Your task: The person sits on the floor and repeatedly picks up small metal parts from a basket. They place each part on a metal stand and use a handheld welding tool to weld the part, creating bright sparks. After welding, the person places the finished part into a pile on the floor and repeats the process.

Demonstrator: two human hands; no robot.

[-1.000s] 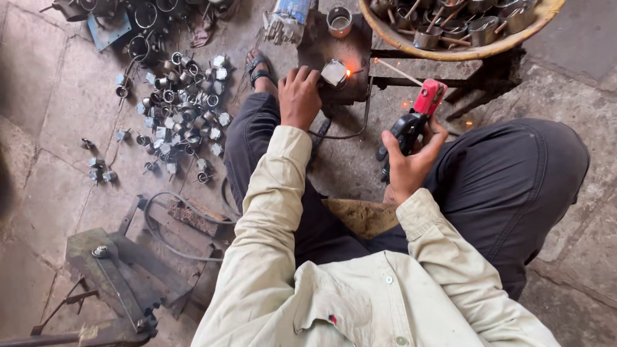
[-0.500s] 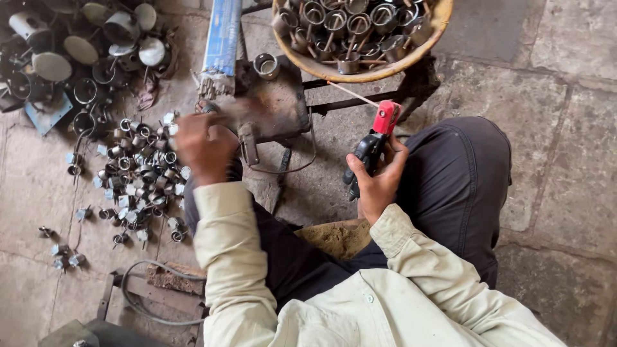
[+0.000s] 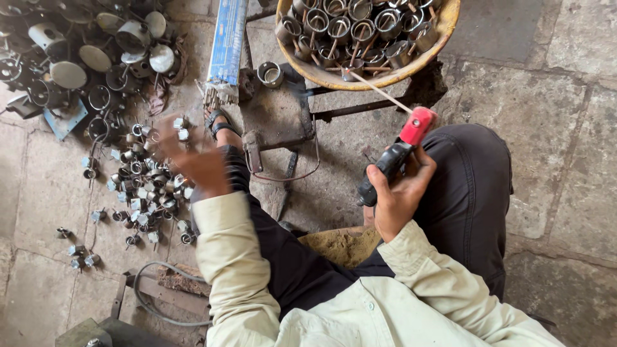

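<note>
My right hand [image 3: 398,196] grips a black welding electrode holder with a red head [image 3: 403,146] above my right thigh. A thin rod [image 3: 376,90] sticks out of the holder toward the yellow basket. My left hand [image 3: 193,160] is blurred by motion and hovers over a pile of small metal fittings [image 3: 138,189] on the stone floor at the left. Whether it holds anything is unclear. Between my knees stands a small dark metal work stand [image 3: 279,119] with a metal ring [image 3: 270,74] at its far edge.
A yellow basket [image 3: 451,19] full of metal cups sits at the top. A blue packet of welding rods [image 3: 228,45] lies beside the stand. Larger metal cups and discs [image 3: 96,58] fill the top left. A cable [image 3: 151,292] and a metal frame lie at the bottom left.
My left hand left the work stand and swung left over the pile of fittings. My right hand with the electrode holder stayed above my thigh. The glow on the stand is gone.
</note>
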